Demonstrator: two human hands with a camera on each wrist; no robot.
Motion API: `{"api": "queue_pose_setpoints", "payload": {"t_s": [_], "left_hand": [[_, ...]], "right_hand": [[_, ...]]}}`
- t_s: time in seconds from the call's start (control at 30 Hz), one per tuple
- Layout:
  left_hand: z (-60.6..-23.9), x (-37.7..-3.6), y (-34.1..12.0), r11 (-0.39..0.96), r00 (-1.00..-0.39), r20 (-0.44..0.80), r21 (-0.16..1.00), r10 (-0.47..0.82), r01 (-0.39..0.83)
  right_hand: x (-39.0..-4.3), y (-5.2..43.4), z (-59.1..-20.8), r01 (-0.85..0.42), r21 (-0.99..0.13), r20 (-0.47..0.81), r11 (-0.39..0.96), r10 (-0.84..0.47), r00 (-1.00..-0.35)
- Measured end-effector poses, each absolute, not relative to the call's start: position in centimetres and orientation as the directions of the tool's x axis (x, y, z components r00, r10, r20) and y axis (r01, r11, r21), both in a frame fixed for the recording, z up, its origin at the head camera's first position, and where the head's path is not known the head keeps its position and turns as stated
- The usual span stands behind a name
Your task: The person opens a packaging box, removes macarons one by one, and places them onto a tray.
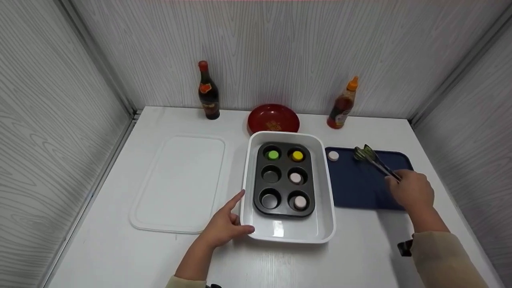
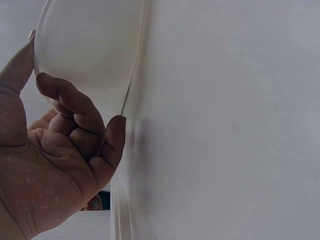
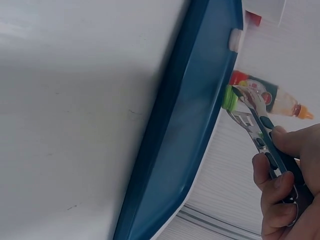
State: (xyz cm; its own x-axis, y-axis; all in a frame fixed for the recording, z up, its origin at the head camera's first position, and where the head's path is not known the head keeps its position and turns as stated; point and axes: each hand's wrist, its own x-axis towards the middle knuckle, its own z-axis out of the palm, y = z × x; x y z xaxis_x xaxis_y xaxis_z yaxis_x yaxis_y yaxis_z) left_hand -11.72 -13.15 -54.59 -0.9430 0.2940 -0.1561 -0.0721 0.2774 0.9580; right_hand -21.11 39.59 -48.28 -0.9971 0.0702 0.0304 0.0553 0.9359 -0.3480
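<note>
I'm looking down on a white table (image 1: 120, 248) boxed in by pale wood-grain walls (image 1: 280, 52). At the back stand a dark bottle (image 1: 208, 91), a red bowl (image 1: 273, 119) and an orange-capped sauce bottle (image 1: 342, 104); a white board (image 1: 180, 182) lies on the left.

From the left wrist view I get only white surfaces and fingers, and the sleeve cuts off at the frame edge (the right wrist view shows the mat edge-on).

My right hand (image 1: 412, 191) is closed round the handles of the tongs (image 1: 374, 159), whose tips hover over the blue mat (image 1: 360, 188), near a small pale disc (image 1: 333, 156) lying on it. My left hand (image 1: 224, 226) rests against the white tray (image 1: 256, 234), forefinger along its side, the other fingers loosely curled. Inside the tray sits a dark six-cup muffin tin (image 1: 283, 178) with green, yellow and two pale pieces in its cups.
</note>
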Motion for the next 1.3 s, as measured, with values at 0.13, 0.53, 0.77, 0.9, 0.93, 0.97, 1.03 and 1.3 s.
{"api": "queue_pose_setpoints", "payload": {"t_s": [0.13,0.53,0.77,0.9,0.93,0.97,1.03,1.3], "left_hand": [[-54.5,-11.7,-13.2,0.279,-0.944,-0.151,0.958,0.294,-0.067],[-54.5,-11.8,-13.1,0.277,-0.942,-0.151,0.958,0.299,-0.066],[-54.4,-11.7,-13.1,0.289,-0.942,-0.15,0.956,0.299,-0.06],[-54.4,-11.7,-13.1,0.286,-0.942,-0.149,0.956,0.301,-0.06],[-54.4,-11.7,-13.1,0.284,-0.941,-0.149,0.957,0.302,-0.06],[-54.4,-11.8,-13.1,0.282,-0.941,-0.148,0.957,0.304,-0.06],[-54.4,-11.8,-13.1,0.281,-0.94,-0.146,0.958,0.307,-0.057],[-54.5,-11.7,-13.1,0.28,-0.941,-0.145,0.958,0.305,-0.057]], "right_hand": [[-21.1,39.8,-48.4,0.049,-0.346,0.041,0.937,0.067,-0.997],[-20.8,39.7,-48.4,0.081,-0.346,0.021,0.935,0.094,-0.995],[-20.7,39.6,-48.0,0.081,-0.343,0.066,0.936,0.11,-0.992],[-20.7,39.4,-47.8,0.074,-0.346,0.073,0.935,0.106,-0.992],[-20.6,39.3,-47.7,0.073,-0.349,0.074,0.934,0.106,-0.992],[-20.6,39.3,-47.7,0.073,-0.352,0.074,0.933,0.105,-0.992],[-20.5,39.1,-47.8,0.068,-0.36,0.082,0.931,0.104,-0.991],[-20.5,37.8,-47.5,0.046,-0.385,0.108,0.922,0.095,-0.99]]}}
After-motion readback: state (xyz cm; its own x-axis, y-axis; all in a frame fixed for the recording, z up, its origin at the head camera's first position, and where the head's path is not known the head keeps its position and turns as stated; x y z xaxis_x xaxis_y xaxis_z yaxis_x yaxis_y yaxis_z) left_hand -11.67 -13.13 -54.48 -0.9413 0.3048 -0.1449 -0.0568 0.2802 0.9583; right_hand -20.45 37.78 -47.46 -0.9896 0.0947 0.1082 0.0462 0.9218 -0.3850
